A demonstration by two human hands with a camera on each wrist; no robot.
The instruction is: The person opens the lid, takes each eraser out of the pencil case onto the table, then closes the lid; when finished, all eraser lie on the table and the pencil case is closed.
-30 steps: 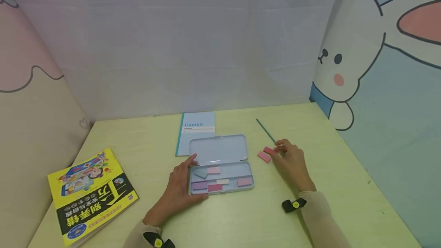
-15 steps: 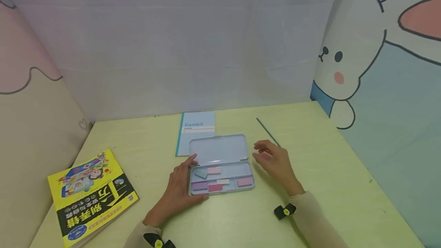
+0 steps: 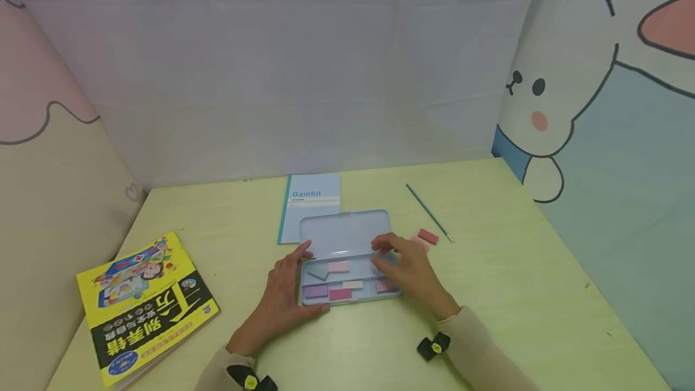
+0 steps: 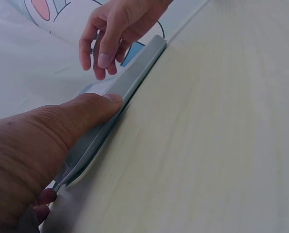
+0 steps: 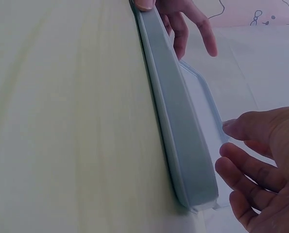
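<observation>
A pale blue pencil case [image 3: 344, 231] lies with its lid folded back. My left hand [image 3: 279, 294] grips its left end, thumb [image 4: 103, 104] on the front wall and fingers round the far side. Inside are a purple eraser [image 3: 315, 291], a red-pink one [image 3: 341, 294], a white one [image 3: 353, 285], a pink one [image 3: 339, 267] and a grey-green piece [image 3: 317, 271]. Another pink eraser [image 3: 383, 285] sits in the right compartment, partly covered by my right hand [image 3: 409, 273]. That hand hovers over the case's right end, fingers loosely bent, nothing visible between them [image 5: 261, 165].
Right of the case, a red eraser [image 3: 428, 236] and a partly hidden light pink eraser [image 3: 419, 245] lie near a green pencil [image 3: 429, 212]. A Gambit notebook [image 3: 312, 189] lies behind, partly under the lid. A thick yellow-and-black book [image 3: 146, 306] is at the left.
My right hand has let go of the red eraser beside the pencil and moved left over the case. The left hand keeps its place.
</observation>
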